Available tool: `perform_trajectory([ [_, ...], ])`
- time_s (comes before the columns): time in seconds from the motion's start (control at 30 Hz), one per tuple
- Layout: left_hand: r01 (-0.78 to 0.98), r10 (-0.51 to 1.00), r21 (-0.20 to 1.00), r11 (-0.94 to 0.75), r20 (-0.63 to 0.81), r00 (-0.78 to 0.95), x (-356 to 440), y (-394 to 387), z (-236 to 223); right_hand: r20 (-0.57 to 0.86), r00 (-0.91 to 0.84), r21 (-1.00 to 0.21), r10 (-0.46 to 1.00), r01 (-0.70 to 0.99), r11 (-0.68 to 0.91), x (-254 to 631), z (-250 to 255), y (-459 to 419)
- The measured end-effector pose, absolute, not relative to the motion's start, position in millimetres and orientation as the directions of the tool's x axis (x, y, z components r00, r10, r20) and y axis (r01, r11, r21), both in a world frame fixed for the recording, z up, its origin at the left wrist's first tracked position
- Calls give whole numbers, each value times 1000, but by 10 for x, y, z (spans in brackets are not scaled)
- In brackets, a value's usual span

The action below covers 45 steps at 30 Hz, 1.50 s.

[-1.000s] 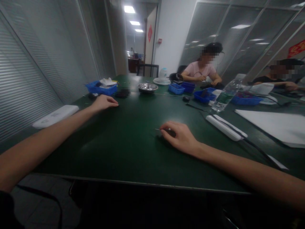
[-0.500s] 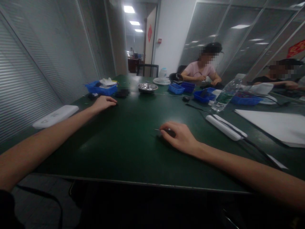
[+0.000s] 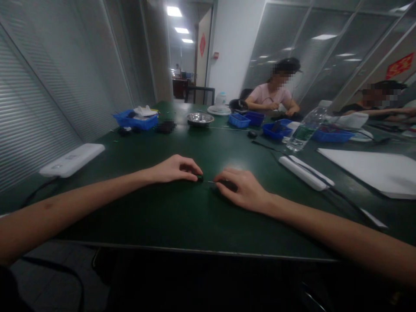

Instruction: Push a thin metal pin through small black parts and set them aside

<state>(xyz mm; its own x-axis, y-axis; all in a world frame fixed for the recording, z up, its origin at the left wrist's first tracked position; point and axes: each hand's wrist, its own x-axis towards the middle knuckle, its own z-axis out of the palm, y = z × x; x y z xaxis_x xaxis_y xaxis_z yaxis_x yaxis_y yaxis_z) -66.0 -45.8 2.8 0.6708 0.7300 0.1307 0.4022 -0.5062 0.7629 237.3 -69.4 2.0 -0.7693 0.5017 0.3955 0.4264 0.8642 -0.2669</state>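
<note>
My left hand (image 3: 173, 169) is closed, thumb and fingertips pinching a small dark piece (image 3: 200, 177) with a bit of green on it. Just to the right, my right hand (image 3: 242, 186) is closed around a thin tool with a slim metal tip (image 3: 211, 182). Fingers cover most of that tool, so its kind cannot be made out. The tip points left at the small piece, with a narrow gap between them. Both hands are low over the green table (image 3: 156, 216), near its middle.
Blue trays (image 3: 139, 119), a metal bowl (image 3: 199, 119) and a white basket (image 3: 219, 110) stand farther back. At right are a water bottle (image 3: 305, 130), a white power strip (image 3: 305, 173) and a white board (image 3: 373, 171). Another power strip (image 3: 73, 160) lies left. Two people sit beyond.
My left hand has come from beside the blue tray at the left back to the table's middle, close to my right hand. The right hand has barely shifted.
</note>
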Motion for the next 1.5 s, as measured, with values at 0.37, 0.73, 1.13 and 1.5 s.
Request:
perform_trajectory([
  [0.37,377,759,819,-433,105,642,-502,-635,1,380,-811,-222,444,387,895,2395,-12,-697],
  [0.73,449,794,768,-457,124,596,-452,-695,10,384,-803,-226,456,397,890,2375,-25,-687],
  [1.13,406,780,798,-445,123,613,-386,-716,-1,403,-773,-283,490,404,870,2347,-51,-660],
  [1.5,450,758,685,-573,235,608,-380,-753,43,386,-721,-374,575,448,812,2360,54,-702],
])
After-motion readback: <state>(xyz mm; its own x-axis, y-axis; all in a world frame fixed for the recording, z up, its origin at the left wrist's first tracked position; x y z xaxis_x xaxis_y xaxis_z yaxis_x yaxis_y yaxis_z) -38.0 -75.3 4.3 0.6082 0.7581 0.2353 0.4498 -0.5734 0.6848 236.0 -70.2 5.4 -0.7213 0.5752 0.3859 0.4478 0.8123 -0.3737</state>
